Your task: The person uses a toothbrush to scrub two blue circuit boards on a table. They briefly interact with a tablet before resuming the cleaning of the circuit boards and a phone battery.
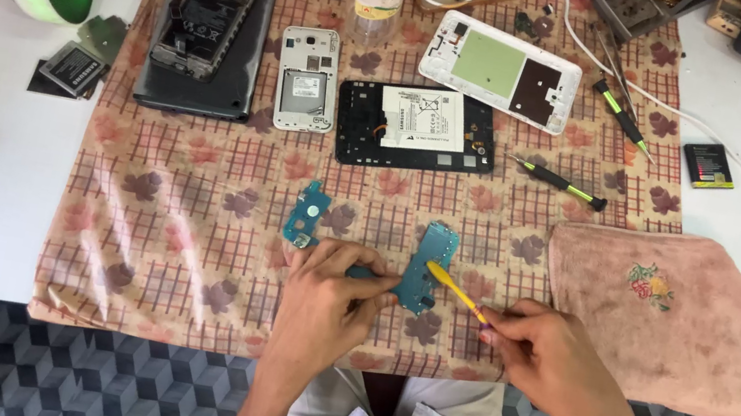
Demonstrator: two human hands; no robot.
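Left hand: the left hand [330,294] is being rested on the patterned cloth [188,206], fingers closed on the lower end of the blue-green circuit board [426,267].
Right hand: the right hand [547,356] is being held just right of the board, fingers pinched together on the yellow tool [455,292].
Tool: the tip is being pressed against the board's middle; the handle is being angled down toward the right.
Circuit board: it is being kept near the cloth's front edge, tilted, between the two hands.
Second board: a smaller blue board [308,212] is lying just left of the held one, apart from it.
Behind: an opened black tablet frame [415,130] with its white battery is lying further back, with a white phone body [306,78] beside it on the left and a white back cover [499,69] to the right.
Right side: a black-and-green screwdriver [558,181] and a pink towel [656,314] are lying well apart from the hands.
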